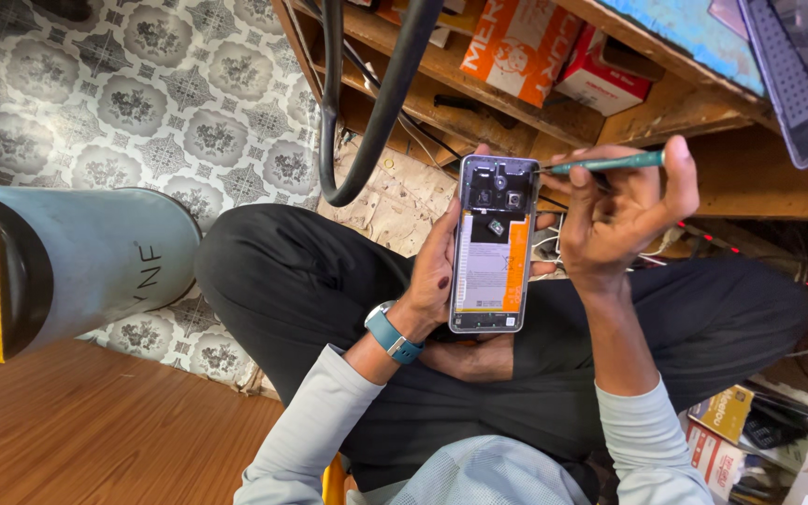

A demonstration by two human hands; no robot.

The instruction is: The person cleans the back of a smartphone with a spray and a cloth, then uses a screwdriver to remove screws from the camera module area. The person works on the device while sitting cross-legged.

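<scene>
My left hand (434, 271) holds an opened smartphone (490, 245) upright over my lap, its back cover off and the battery with an orange strip and the circuit board showing. My right hand (624, 210) grips a teal-handled screwdriver (605, 164); its thin tip points left and sits at the phone's upper right edge, near the camera area. A blue wristwatch (393, 334) is on my left wrist. I sit cross-legged in black trousers.
A wooden shelf (516, 112) above holds an orange box (516, 42) and a red box (600, 79). A black hose (376, 103) hangs down beside the phone. A grey cylinder (86, 262) lies left. Small boxes (727, 430) sit lower right. A laptop (801, 65) is upper right.
</scene>
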